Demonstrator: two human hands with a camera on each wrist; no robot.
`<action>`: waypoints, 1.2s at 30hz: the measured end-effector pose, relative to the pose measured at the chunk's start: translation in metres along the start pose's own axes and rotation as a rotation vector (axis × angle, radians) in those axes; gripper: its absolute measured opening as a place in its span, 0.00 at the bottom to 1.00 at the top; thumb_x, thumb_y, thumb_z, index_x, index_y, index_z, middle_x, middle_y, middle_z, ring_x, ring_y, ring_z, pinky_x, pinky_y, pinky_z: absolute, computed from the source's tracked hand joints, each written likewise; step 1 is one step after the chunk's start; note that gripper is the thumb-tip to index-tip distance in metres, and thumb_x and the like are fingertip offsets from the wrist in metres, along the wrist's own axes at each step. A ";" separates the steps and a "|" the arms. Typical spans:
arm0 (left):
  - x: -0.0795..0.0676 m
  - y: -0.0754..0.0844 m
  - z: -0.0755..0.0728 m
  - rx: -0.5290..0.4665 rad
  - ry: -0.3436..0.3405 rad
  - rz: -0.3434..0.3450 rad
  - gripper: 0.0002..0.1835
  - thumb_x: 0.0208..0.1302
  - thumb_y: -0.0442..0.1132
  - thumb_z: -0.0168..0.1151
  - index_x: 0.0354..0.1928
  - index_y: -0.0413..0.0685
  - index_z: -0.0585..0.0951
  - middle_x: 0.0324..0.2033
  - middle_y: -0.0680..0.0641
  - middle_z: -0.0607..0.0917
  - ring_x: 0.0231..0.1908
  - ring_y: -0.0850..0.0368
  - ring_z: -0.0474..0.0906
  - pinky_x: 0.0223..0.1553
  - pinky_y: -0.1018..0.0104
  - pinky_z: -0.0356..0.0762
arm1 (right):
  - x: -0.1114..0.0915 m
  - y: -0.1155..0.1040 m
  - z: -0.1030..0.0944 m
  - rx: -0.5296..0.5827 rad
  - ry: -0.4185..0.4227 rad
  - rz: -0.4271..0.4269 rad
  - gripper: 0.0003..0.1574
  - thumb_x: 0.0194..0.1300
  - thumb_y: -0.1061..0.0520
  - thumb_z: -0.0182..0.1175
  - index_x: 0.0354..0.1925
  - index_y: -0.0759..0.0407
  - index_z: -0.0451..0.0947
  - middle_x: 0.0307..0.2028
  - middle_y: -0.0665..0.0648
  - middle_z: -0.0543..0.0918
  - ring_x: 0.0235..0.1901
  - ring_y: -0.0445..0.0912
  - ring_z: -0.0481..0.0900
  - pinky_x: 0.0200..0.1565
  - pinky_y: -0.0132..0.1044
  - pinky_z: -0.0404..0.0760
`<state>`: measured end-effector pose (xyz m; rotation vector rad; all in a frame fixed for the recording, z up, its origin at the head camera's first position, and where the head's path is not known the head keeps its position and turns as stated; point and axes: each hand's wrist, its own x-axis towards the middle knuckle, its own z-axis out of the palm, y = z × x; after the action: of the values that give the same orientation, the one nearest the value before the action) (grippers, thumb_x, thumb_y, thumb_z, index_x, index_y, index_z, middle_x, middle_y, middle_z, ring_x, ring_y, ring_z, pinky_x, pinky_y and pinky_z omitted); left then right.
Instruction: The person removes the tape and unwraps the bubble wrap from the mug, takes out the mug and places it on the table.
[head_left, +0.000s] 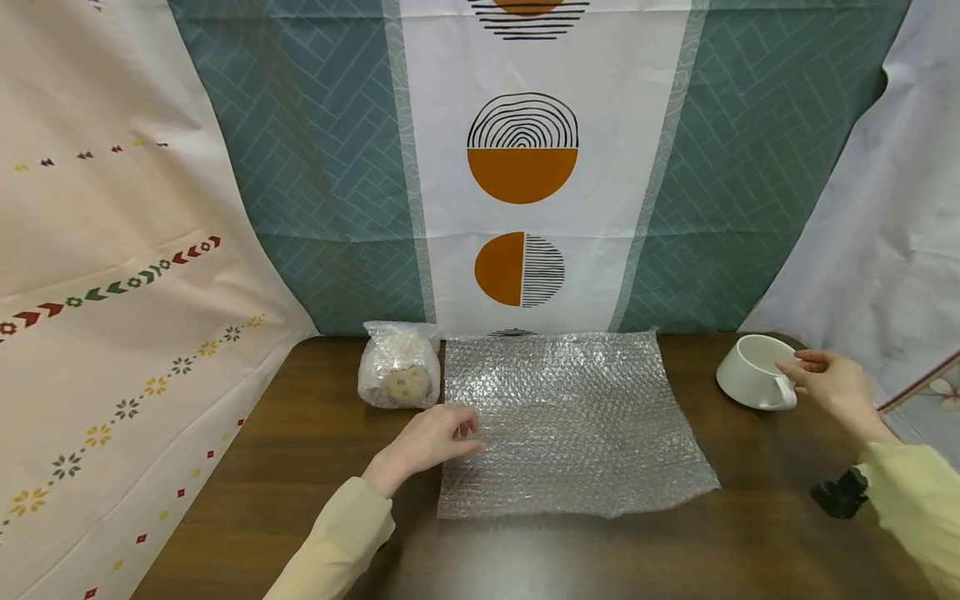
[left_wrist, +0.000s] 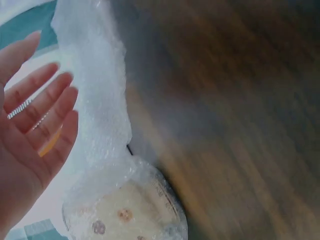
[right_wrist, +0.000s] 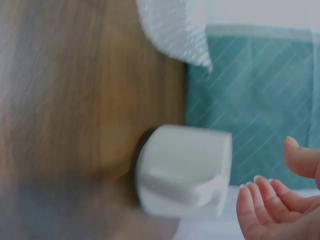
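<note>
Both my hands are relaxed and empty: left hand by the bubble wrap, right hand beside the white cup, right on the table. I should hold its handle snugly.

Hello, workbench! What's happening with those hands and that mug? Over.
Left hand empty, near bubble wrap. Right hand beside white mug, not gripping it; white mug upright. Nothing visible between them.

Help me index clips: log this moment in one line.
left hand: empty, at bubble wrap sheet's left edge | right hand: empty, near white cup | wrapped bundle: left of sheet
</note>
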<state>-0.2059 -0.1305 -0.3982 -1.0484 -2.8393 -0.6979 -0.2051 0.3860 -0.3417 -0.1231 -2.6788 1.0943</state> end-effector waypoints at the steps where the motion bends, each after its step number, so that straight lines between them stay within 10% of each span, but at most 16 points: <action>1: 0.000 -0.001 -0.002 0.009 0.025 -0.008 0.10 0.55 0.47 0.65 0.32 0.51 0.78 0.28 0.56 0.76 0.28 0.63 0.71 0.27 0.68 0.70 | 0.000 -0.006 0.002 -0.003 -0.001 -0.021 0.34 0.64 0.52 0.54 0.48 0.85 0.63 0.36 0.76 0.75 0.19 0.30 0.72 0.22 0.28 0.75; 8: -0.002 -0.005 -0.012 0.057 0.203 -0.046 0.11 0.53 0.45 0.67 0.35 0.48 0.78 0.33 0.50 0.76 0.32 0.56 0.73 0.31 0.63 0.72 | -0.005 -0.051 0.017 0.070 -0.093 -0.137 0.34 0.67 0.51 0.50 0.55 0.81 0.60 0.47 0.79 0.67 0.28 0.22 0.66 0.28 0.28 0.77; 15: -0.004 -0.010 -0.022 0.125 0.322 -0.065 0.14 0.53 0.45 0.67 0.39 0.46 0.78 0.34 0.52 0.73 0.32 0.59 0.68 0.29 0.64 0.70 | -0.013 -0.098 0.033 0.153 -0.150 -0.188 0.35 0.68 0.50 0.49 0.58 0.77 0.58 0.48 0.73 0.67 0.38 0.41 0.75 0.31 0.27 0.76; 18: -0.005 -0.012 -0.027 0.121 0.380 -0.068 0.15 0.53 0.44 0.67 0.40 0.45 0.78 0.35 0.52 0.72 0.32 0.58 0.67 0.29 0.64 0.69 | -0.014 -0.115 0.040 0.217 -0.173 -0.215 0.33 0.68 0.52 0.50 0.58 0.77 0.58 0.47 0.72 0.68 0.32 0.28 0.70 0.33 0.29 0.77; 27: -0.010 -0.020 -0.039 0.054 0.579 -0.111 0.17 0.51 0.39 0.69 0.42 0.40 0.76 0.39 0.42 0.71 0.37 0.49 0.67 0.31 0.59 0.69 | -0.013 -0.154 0.066 0.243 -0.258 -0.232 0.35 0.66 0.46 0.51 0.59 0.71 0.60 0.49 0.68 0.68 0.46 0.59 0.71 0.37 0.33 0.77; 36: -0.016 -0.029 -0.044 0.076 0.717 -0.172 0.21 0.48 0.34 0.70 0.44 0.36 0.73 0.40 0.39 0.67 0.40 0.42 0.62 0.33 0.55 0.67 | -0.008 -0.191 0.108 0.234 -0.405 -0.283 0.31 0.67 0.49 0.51 0.59 0.69 0.61 0.49 0.67 0.69 0.46 0.58 0.71 0.42 0.48 0.74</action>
<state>-0.2163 -0.1782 -0.3733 -0.4137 -2.3072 -0.7718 -0.2223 0.1751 -0.2846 0.5584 -2.7514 1.4479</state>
